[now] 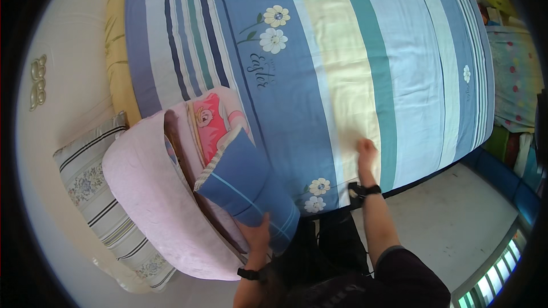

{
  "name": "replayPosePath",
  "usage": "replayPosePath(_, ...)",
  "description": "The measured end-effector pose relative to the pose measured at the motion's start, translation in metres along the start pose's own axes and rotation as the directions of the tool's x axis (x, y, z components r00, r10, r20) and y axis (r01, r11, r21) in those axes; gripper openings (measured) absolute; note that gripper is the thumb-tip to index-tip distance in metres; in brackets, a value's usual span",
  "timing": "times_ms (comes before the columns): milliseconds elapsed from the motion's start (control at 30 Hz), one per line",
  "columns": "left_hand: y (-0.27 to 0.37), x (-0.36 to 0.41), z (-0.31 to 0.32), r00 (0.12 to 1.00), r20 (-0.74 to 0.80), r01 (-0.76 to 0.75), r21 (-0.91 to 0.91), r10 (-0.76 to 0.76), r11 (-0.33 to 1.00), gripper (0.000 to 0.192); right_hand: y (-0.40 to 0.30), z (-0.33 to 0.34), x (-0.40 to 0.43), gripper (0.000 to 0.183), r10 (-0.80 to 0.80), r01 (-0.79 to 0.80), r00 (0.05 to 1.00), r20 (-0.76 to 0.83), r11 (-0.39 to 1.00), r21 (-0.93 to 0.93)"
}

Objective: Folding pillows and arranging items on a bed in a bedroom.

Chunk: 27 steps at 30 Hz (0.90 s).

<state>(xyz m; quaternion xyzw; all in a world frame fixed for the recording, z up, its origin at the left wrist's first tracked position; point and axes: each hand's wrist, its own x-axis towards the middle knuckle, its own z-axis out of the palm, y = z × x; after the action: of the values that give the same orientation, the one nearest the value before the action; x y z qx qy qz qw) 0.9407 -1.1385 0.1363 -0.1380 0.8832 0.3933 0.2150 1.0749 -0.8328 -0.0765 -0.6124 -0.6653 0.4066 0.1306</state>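
Note:
My left hand grips the near end of a folded blue checked cloth, its thumb over the fabric. The cloth lies slanting over a pink pillow with a red cartoon print. My right hand, blurred, is over the cream stripe of the striped bed sheet, its fingers curled; whether it touches the sheet is unclear. I see nothing held in it. Each wrist wears a black band.
A large pale pink cushion and a patterned striped pillow lie at the left by the wall. A dotted cloth hangs beyond the bed's right side. Pale floor shows at the lower right.

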Motion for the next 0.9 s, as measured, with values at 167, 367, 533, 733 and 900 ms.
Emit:
replayPosePath(167,-0.004,0.003,-0.009,0.996,0.07,0.066,-0.076,-0.061,0.995,0.086,0.082,-0.136,-0.019,0.033,0.394,-0.473,0.779,-0.488,0.88,-0.045)
replayPosePath(367,0.009,0.006,-0.012,0.997,-0.048,-0.058,0.1,0.063,0.993,0.08,-0.096,-0.006,-0.042,0.042,-0.3,0.287,0.954,0.001,0.914,-0.287)
replayPosePath(533,0.037,0.002,-0.011,0.995,0.006,0.097,0.023,-0.097,0.995,0.08,-0.244,0.155,-0.049,0.033,-0.723,0.878,0.46,0.515,0.457,-0.141)
replayPosePath(733,0.052,0.031,-0.015,0.998,-0.062,-0.026,0.095,0.032,0.995,0.069,-0.233,0.192,-0.014,0.034,-0.76,0.978,0.208,0.615,0.18,-0.109)
replayPosePath(900,0.073,0.052,0.006,1.0,0.014,0.002,-0.001,-0.002,1.0,0.064,-0.099,0.018,0.078,0.05,-0.582,0.719,0.691,0.428,0.489,-0.494)
